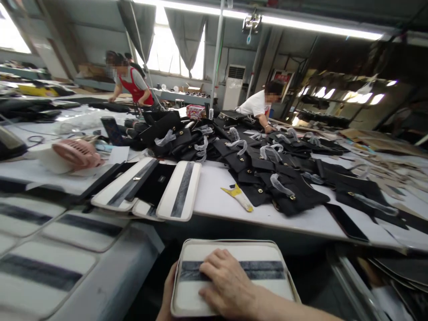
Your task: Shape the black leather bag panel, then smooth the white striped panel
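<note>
My right hand (pixel 227 281) lies spread on top of a white, round-cornered case with a dark grey stripe (pixel 267 269); my left hand (pixel 169 290) is against its left side, mostly hidden, so I can't tell how firmly it's clamped. The case is held just before the white tabletop (pixel 210 191). Beyond it to the left lie striped white panels (pixel 179 191); straight beyond it, plastic-wrapped-handled black bags (pixel 287 191). Farthest beyond it, two people (pixel 254 104) lean forward.
</note>
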`<state>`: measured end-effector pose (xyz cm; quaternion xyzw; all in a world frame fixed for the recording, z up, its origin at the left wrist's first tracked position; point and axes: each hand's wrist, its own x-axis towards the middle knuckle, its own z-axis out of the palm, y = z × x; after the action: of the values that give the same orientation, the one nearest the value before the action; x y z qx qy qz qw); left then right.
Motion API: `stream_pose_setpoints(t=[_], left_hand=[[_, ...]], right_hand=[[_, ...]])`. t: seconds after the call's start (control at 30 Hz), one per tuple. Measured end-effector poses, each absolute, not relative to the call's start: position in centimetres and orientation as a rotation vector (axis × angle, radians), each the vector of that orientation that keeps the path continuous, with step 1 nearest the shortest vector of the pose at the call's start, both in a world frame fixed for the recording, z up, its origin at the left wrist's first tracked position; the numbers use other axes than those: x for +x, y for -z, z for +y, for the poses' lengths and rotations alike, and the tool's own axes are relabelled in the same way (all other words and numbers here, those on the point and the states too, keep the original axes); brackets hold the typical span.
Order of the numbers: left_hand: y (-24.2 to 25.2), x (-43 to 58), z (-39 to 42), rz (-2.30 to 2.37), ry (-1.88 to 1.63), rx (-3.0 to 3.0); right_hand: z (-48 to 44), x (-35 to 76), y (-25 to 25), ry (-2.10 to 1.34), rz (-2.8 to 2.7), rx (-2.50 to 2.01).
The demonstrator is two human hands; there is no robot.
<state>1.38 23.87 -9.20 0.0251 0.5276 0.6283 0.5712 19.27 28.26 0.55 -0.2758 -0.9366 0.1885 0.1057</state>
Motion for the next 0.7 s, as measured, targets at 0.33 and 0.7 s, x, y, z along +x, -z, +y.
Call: stream_pose_setpoints(t=[0.33,0.7], left_hand=[[9.1,2.3,24.0,0.985,-1.535,-0.126],[9.0,1.9,24.7,0.846,-1.565,-0.150]], right_hand=[[28.0,18.4,-2.2,-0.570,-2.835,-0.726],[28.6,16.3,-2.7,-0.701,-2.789,-0.863]])
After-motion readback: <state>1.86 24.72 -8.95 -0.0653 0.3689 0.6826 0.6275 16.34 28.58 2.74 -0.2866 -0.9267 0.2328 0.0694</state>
